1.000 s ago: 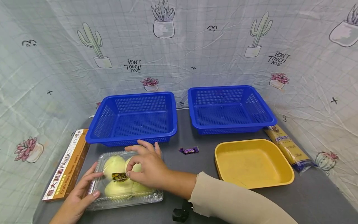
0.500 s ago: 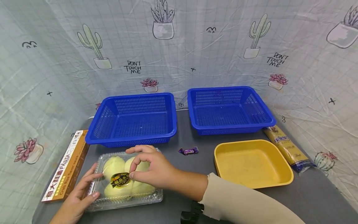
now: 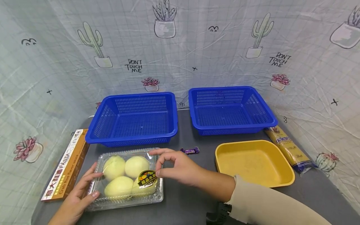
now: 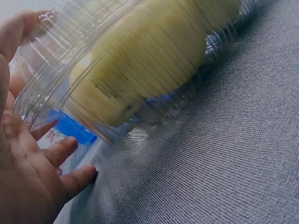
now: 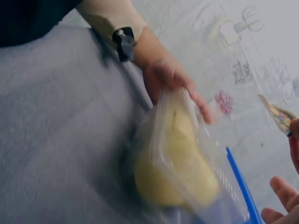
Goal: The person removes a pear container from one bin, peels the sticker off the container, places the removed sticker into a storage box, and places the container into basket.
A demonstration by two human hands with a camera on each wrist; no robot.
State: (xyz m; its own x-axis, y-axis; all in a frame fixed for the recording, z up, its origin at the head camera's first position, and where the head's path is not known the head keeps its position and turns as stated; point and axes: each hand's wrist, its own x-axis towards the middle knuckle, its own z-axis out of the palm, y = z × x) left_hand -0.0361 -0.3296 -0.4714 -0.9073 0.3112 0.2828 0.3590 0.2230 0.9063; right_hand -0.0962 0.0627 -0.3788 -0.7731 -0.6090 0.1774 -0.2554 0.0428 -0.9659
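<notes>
My right hand [image 3: 180, 167] pinches the sticker [image 3: 147, 178], which has shifted from the lid's middle to its right side; it looks lifted free, though my right wrist view is blurred. My left hand [image 3: 81, 190], fingers apart, touches the left edge of the clear box [image 3: 121, 205], where four pale fruits [image 3: 137, 167] sit, in front of the left blue basket [image 3: 135, 141].

Head cam looks forward and down from above the surface [image 3: 185, 203]. Left wrist cam [image 5: 124, 45] is low, tilted, super close to the clear container [image 3: 126, 203]; right wrist cam [image 3: 223, 210] looks across at the left hand [image 3: 78, 193]. All three catch both.
</notes>
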